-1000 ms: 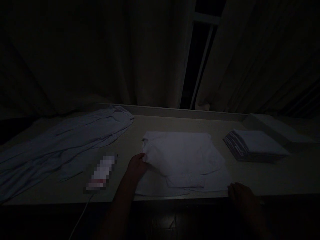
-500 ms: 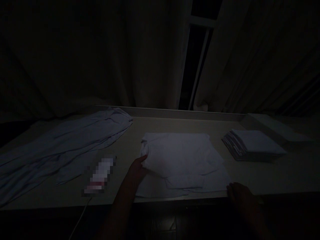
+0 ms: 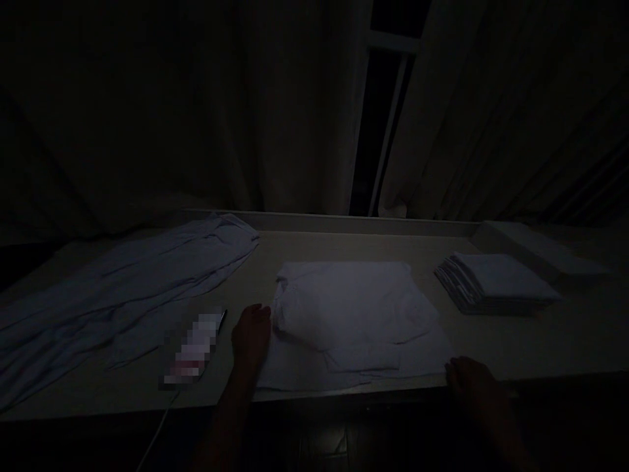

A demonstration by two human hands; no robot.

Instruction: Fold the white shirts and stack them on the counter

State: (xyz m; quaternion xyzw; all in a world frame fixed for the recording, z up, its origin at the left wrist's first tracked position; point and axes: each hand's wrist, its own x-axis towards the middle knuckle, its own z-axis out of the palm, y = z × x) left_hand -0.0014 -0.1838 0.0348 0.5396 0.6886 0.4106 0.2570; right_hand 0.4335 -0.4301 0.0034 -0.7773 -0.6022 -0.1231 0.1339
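Observation:
A partly folded white shirt (image 3: 363,305) lies flat before me in dim light, its upper layers folded over a wider bottom layer. My left hand (image 3: 251,334) is at the shirt's left edge with fingers curled; the edge seems pinched there, though the darkness hides the fingertips. At the lower right corner, my right hand (image 3: 469,380) has its fingers closed on the hem by the table's front edge.
Left of me a long pale garment (image 3: 162,272) is spread out. A pixelated phone (image 3: 196,347) with a white cable lies between it and my left hand. To the right sits a stack of folded cloths (image 3: 496,285). Curtains (image 3: 295,131) hang behind the table (image 3: 304,242).
My left hand has moved left from the upper folded layer, and the bottom layer's left edge has shifted outward with it. My right hand stays at the lower right corner.

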